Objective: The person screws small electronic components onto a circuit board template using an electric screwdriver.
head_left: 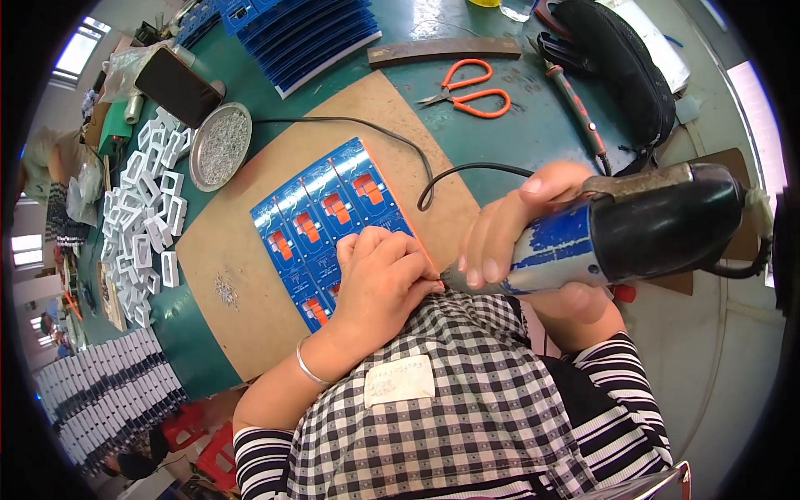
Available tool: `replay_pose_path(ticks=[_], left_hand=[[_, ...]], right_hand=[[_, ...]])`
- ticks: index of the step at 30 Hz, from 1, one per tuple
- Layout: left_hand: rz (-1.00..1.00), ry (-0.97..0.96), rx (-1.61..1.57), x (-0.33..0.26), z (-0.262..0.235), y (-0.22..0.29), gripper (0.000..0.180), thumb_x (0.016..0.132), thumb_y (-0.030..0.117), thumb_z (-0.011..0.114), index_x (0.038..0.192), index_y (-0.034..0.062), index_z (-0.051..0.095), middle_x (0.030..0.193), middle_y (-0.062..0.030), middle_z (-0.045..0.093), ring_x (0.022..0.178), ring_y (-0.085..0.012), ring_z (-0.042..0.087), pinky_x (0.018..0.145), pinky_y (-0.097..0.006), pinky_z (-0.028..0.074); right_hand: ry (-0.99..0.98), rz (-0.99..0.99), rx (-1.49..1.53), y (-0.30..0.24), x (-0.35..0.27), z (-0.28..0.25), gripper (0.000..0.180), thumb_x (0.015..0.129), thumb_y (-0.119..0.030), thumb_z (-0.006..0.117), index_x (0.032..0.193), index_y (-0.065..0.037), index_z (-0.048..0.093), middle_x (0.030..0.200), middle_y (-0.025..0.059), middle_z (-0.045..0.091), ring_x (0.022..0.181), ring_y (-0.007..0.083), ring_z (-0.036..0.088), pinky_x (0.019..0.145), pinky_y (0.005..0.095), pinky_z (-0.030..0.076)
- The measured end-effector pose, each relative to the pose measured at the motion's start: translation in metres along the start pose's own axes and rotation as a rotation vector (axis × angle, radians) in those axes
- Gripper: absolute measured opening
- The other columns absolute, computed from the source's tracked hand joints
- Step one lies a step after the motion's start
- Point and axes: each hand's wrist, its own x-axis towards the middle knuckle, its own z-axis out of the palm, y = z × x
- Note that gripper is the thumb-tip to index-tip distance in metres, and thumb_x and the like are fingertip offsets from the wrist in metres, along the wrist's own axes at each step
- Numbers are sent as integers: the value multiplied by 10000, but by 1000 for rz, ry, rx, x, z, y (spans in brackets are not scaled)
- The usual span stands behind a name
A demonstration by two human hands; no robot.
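Brown board (250, 275), left hand (379, 279) flat on blue panel (321, 221)

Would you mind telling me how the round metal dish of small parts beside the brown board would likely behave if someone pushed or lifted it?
The round metal dish looks shallow and flat-bottomed, so it would probably slide rather than tip or roll on the green table. It is heaped with tiny silvery parts, so it is likely heavy for its size, and a tilt or jolt could spill them over the low rim.

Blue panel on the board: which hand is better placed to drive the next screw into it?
Right hand: it grips the electric screwdriver, tip by the blue panel. Left hand presses the panel flat.
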Motion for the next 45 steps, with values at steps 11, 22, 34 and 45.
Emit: replay_pose_path(ticks=[11,22,34,45], left_hand=[[-4,11,-10,-5,1,-7,193,643,212,771,775,168,637,873,36,553,934,-196,484,831,-392,310],[-16,288,62,-30,-40,-25,211,714,216,748,899,155,667,902,-3,605,939,-197,550,851,-382,341],[-479,365,479,-109,-91,-114,109,734,180,728,831,153,686,816,25,632,877,-197,551,813,-368,347],[-531,325,534,-121,-94,-127,102,765,157,711,836,120,647,840,-8,629,879,-214,557,858,-380,334]], right_hand=[[6,157,-241,-12,-2,19,670,827,-436,676,1270,-69,332,769,93,579,660,237,583,647,381,480],[-113,97,-312,1,5,39,564,829,-385,701,1159,-62,378,729,83,579,595,213,576,581,341,456],[-102,102,-215,13,13,24,564,801,-348,690,1144,-33,372,718,103,569,562,215,573,561,350,464],[68,46,136,7,23,3,626,764,-349,661,1213,4,406,714,171,588,588,280,612,577,391,516]])
